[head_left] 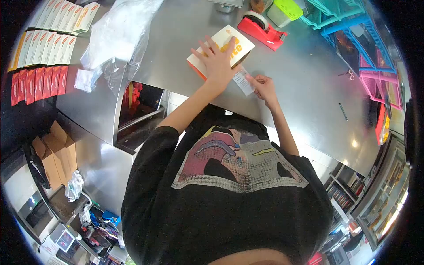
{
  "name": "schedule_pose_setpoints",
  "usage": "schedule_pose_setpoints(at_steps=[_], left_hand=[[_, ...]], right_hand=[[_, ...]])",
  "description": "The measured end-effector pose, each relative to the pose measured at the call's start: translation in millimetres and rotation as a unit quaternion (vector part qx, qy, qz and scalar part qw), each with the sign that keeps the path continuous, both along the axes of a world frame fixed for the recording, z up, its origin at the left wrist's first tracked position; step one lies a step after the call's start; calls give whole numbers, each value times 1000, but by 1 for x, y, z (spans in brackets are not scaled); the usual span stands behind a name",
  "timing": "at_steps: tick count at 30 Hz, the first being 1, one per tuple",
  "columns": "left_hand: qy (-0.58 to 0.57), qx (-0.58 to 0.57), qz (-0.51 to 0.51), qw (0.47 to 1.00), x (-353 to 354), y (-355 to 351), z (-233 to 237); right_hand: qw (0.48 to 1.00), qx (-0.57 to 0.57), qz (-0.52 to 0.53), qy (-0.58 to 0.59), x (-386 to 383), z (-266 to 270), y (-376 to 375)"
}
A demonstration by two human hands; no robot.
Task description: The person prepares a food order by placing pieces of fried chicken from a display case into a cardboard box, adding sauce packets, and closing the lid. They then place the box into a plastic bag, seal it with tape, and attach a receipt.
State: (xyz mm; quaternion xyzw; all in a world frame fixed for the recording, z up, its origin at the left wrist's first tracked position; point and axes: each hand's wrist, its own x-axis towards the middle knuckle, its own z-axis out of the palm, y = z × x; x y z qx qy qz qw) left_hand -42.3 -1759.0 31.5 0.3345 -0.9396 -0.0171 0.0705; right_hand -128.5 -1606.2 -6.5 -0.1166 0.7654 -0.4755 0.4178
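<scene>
My left hand [216, 64] lies with fingers spread on top of a white box [242, 43] with yellow lettering and an orange-red side. The box rests at an angle on the metal table, its near side partly covered by my palm. My right hand [265, 89] pinches the edge of a white printed label [243, 82] between thumb and fingers. The label's far end reaches the near corner of the box. Just beyond the box stands a red tape dispenser [262, 32] with a roll in it.
Rows of white boxes [53, 47] and red packets [39, 83] line the left side. Clear plastic bags [117, 35] lie nearby. A green-lidded container [285, 12] and coloured baskets [362, 44] stand at the right back. Scissors [350, 75] and a pen [343, 111] lie to the right.
</scene>
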Motion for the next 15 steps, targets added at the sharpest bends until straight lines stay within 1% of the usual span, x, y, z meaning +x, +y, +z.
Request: schedule_pose_setpoints(at_steps=[4, 7, 9, 10, 12, 13, 15], left_hand=[[9, -18, -17, 1000, 0, 1, -10], [12, -27, -39, 999, -1, -2, -12], [1, -39, -38, 999, -1, -1, -14], [3, -41, -40, 998, -3, -3, -15], [-22, -40, -47, 998, -2, -4, -16], [-21, -42, -50, 998, -1, -7, -13], [-55, 2, -69, 996, -1, -12, -7]], right_hand=[[999, -15, -30, -34, -1, 17, 0], [999, -26, -9, -20, -5, 18, -2], [998, -43, 30, 29, -8, 15, -5], [998, -45, 28, 31, -12, 9, -9], [993, -8, 75, 95, -18, -9, -15], [993, -9, 72, 96, -20, -14, -21], [977, -2, 121, 177, -23, -22, -36]])
